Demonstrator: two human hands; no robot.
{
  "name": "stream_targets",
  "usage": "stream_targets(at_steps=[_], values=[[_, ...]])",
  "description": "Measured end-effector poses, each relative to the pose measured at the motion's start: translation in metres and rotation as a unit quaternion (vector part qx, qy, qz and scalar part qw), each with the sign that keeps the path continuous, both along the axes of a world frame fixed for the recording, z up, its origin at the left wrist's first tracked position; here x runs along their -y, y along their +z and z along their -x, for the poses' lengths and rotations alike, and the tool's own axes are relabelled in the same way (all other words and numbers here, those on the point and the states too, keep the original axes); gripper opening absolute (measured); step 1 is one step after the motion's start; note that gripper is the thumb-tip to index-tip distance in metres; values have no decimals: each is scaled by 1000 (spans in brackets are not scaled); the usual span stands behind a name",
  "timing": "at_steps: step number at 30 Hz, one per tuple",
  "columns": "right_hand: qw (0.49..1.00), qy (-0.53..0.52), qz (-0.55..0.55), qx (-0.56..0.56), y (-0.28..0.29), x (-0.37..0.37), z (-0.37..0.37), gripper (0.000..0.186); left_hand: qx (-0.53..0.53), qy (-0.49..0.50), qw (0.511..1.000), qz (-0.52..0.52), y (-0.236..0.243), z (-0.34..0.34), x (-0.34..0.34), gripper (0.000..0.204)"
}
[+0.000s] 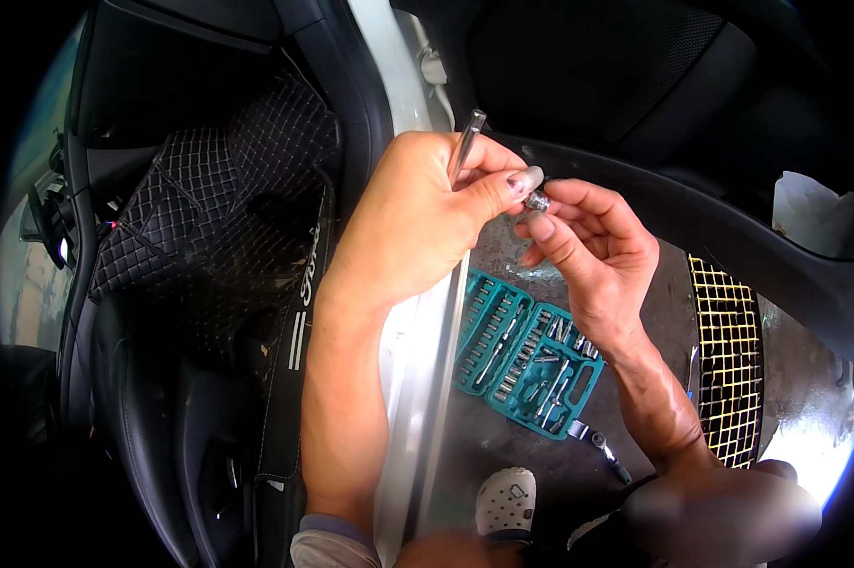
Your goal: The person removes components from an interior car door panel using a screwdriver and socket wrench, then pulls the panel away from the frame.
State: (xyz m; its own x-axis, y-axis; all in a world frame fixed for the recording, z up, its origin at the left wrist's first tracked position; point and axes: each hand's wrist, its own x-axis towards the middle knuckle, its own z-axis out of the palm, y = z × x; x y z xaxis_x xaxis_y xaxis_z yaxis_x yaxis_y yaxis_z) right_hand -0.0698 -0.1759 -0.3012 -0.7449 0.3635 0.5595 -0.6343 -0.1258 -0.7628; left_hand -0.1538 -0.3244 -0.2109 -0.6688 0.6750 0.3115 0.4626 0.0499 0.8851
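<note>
My left hand (418,213) is closed around a shiny steel bar (471,131), which points up between thumb and fingers. Its thumb tip meets a small knurled metal piece (538,201), probably a socket or adapter. My right hand (605,260) pinches that piece between thumb and fingertips, just right of the bar, with the other fingers curled. Below both hands lies an open teal socket case (580,383) with rows of metal sockets and bits, and a ratchet (609,454) rests beside its lower right corner.
At left is a car interior with a quilted black mat (190,218) and a seat (133,407), bordered by a white sill (413,369). A dark door panel (616,66) spans the upper right. A yellow floor grate (725,360) lies right; a clog-shod foot (503,506) stands below.
</note>
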Motion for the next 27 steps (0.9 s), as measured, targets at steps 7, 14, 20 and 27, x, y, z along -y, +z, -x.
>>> stream_targets(at_steps=[7, 14, 20, 27], values=[[1000, 2, 9, 4, -1, -2, 1, 27, -5, 14, 1000, -2, 1, -2, -1, 20], [1000, 9, 18, 11, -4, -3, 2, 27, -18, 24, 1000, 10, 2, -1, -2, 19], [1000, 6, 19, 10, -5, -3, 4, 27, -28, 16, 999, 16, 2, -1, -2, 19], [1000, 6, 18, 10, -7, -4, 5, 26, -32, 25, 999, 20, 2, -1, -3, 18]])
